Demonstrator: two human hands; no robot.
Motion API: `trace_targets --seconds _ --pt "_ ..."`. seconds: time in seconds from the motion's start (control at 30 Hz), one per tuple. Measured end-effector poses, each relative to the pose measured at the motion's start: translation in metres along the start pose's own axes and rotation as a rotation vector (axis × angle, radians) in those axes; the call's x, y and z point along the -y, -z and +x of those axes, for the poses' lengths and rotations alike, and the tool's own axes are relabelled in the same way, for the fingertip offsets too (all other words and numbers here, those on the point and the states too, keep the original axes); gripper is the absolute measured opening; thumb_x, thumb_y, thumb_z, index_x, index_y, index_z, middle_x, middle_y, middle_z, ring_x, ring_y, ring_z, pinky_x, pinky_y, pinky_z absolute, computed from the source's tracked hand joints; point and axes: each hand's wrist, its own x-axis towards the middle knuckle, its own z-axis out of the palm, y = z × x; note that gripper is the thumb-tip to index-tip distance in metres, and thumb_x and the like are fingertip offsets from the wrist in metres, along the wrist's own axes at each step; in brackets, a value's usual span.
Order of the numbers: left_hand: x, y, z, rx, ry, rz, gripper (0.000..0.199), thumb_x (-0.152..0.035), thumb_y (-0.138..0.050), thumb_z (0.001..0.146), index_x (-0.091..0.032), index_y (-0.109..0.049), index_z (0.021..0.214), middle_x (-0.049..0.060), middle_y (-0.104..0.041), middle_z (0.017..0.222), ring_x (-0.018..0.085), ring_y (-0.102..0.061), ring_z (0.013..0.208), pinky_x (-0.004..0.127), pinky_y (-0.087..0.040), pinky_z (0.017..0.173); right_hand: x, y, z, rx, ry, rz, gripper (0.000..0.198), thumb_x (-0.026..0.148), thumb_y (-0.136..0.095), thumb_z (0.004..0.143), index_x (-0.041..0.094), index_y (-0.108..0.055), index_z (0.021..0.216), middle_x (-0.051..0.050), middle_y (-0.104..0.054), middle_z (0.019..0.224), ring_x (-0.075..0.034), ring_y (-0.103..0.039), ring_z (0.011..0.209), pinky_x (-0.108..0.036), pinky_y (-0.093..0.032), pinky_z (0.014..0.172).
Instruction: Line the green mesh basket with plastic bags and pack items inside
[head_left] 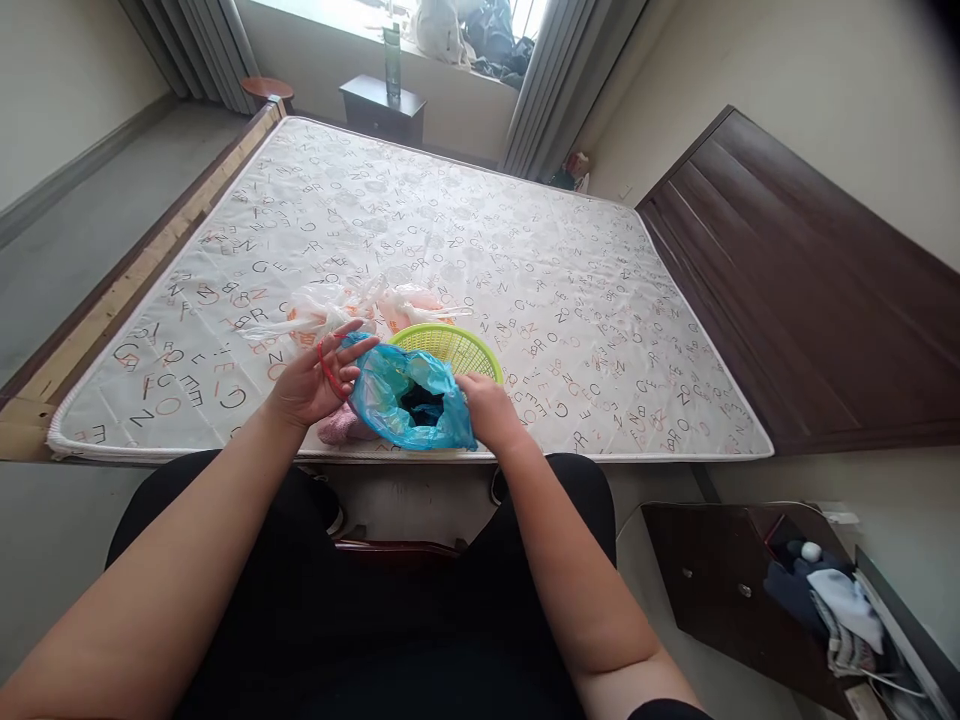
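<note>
A blue plastic bag (375, 400) stands with its mouth open towards me, and something dark shows inside. My right hand (489, 410) grips the bag's right rim. Palm up at the bag's left side, my left hand (311, 380) has a thin red cord (327, 370) looped across it. Two of its fingers stretch towards the bag while the others curl at the cord. A yellow-green plastic basket (484, 352) sits behind the bag, partly covered by it. Below my left hand lies a pink fuzzy cloth item (339, 425), half hidden by the bag.
Tied clear plastic bags (337, 300) lie behind my hands on the letter-printed mattress (450, 230). A dark headboard (795, 300) rises at right. A dark cabinet (705, 560) with folded clothes (844, 605) stands low right. A bottle (392, 62) tops a nightstand (375, 95) by the window.
</note>
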Motion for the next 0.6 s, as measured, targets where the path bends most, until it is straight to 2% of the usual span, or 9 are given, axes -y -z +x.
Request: trace_targets --seconds 0.13,0.27,0.33,0.43,0.5,0.6 --pt "0.001 -0.002 -0.001 0.023 0.034 0.004 0.046 -0.03 -0.056 0.103 -0.023 -0.057 0.148 0.015 -0.075 0.126 0.016 -0.074 0.063 0.023 -0.056 0.046 0.029 -0.012 -0.014 0.039 0.04 0.038 0.021 0.027 -0.054 0.103 0.023 -0.071 0.114 -0.01 -0.07 0.107 -0.025 -0.061 0.102 -0.034 -0.046 0.088" --pt "0.002 -0.005 -0.003 0.012 0.047 -0.002 0.048 -0.032 -0.057 0.102 -0.022 -0.057 0.149 0.016 -0.076 0.123 0.017 -0.074 0.063 0.023 -0.056 0.046 0.039 -0.026 -0.019 0.043 0.011 0.166 0.029 0.02 -0.05 0.101 0.024 -0.069 0.124 -0.011 -0.07 0.113 -0.025 -0.063 0.105 -0.037 -0.048 0.095" --pt "0.002 -0.006 -0.003 0.021 0.051 0.009 0.048 -0.032 -0.057 0.102 -0.022 -0.056 0.15 0.017 -0.076 0.123 0.017 -0.074 0.063 0.024 -0.056 0.046 0.032 -0.031 -0.011 -0.037 -0.06 0.273 0.034 0.017 -0.047 0.1 0.024 -0.067 0.127 -0.01 -0.069 0.118 -0.023 -0.064 0.11 -0.036 -0.049 0.099" --pt "0.003 -0.006 -0.001 0.037 0.051 0.022 0.048 -0.03 -0.057 0.102 -0.021 -0.056 0.149 0.018 -0.076 0.123 0.017 -0.074 0.062 0.024 -0.055 0.046 0.01 -0.036 0.015 -0.147 -0.229 0.37 0.032 0.014 -0.047 0.097 0.021 -0.067 0.121 -0.011 -0.069 0.121 -0.023 -0.064 0.114 -0.038 -0.048 0.102" --pt "0.003 -0.006 0.0 0.044 0.057 0.023 0.047 -0.029 -0.055 0.103 -0.02 -0.055 0.149 0.018 -0.076 0.122 0.018 -0.075 0.062 0.024 -0.054 0.045 -0.005 -0.039 0.037 -0.099 -0.329 0.392 0.03 0.012 -0.053 0.092 0.019 -0.067 0.119 -0.013 -0.068 0.125 -0.024 -0.066 0.112 -0.039 -0.048 0.101" --pt "0.003 -0.006 0.001 0.076 0.065 0.018 0.046 -0.029 -0.054 0.104 -0.02 -0.054 0.149 0.019 -0.075 0.123 0.02 -0.076 0.065 0.024 -0.055 0.045 -0.018 -0.046 0.065 0.018 -0.363 0.454 0.028 0.009 -0.064 0.084 0.018 -0.067 0.111 -0.012 -0.07 0.121 -0.024 -0.065 0.108 -0.04 -0.045 0.101"
